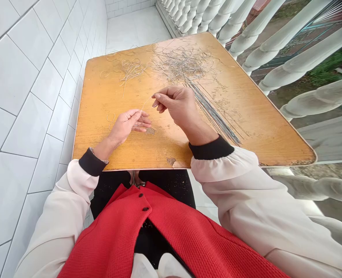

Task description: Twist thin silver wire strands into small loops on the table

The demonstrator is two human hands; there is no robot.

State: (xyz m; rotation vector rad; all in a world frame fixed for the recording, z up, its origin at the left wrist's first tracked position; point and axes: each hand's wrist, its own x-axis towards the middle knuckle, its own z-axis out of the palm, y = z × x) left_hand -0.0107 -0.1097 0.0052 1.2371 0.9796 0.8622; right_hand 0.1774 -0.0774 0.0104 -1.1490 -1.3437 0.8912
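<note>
My left hand rests palm up on the worn wooden table, its fingers loosely curled around one end of a thin pale wire. My right hand hovers just right of it, thumb and forefinger pinched on the wire's other end. The wire arcs between the two hands. A bundle of straight dark wires lies under and behind my right wrist, running diagonally to the near right.
A tangled heap of thin wire lies at the table's far middle, with a smaller bent bunch to its left. White tiled wall stands on the left, a white balustrade on the right.
</note>
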